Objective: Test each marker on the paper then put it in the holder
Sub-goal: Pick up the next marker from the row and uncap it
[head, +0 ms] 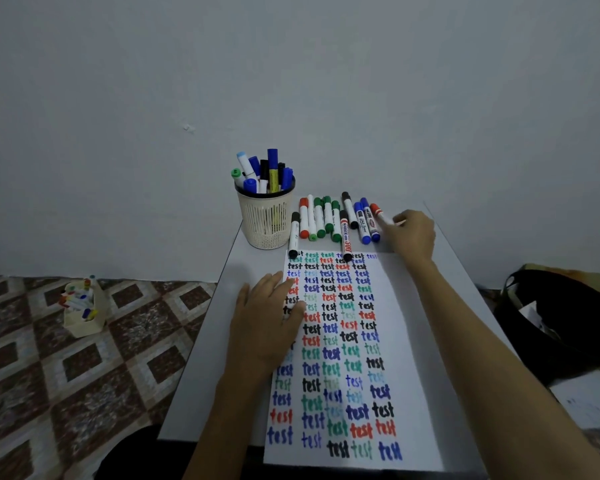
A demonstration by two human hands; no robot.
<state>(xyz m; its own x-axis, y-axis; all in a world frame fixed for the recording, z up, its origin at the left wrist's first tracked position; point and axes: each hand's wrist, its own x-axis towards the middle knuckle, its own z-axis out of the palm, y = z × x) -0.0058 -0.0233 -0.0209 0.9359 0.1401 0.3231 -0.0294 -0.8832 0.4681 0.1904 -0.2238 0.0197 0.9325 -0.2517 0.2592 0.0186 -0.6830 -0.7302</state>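
A white paper (395,306) covered with rows of the word "test" in several colours lies on the small grey table (201,375). My left hand (267,320) rests flat on the paper's left edge. My right hand (411,233) is at the far right of a row of loose markers (326,220) and pinches a red-capped marker (378,213) by its white barrel. A cream mesh holder (266,220) behind the paper's left corner stands full of several markers.
A black bag (568,320) lies on the floor to the right of the table. On the patterned floor at left stands a small cream box (84,320) with more markers. A plain wall rises just behind the table.
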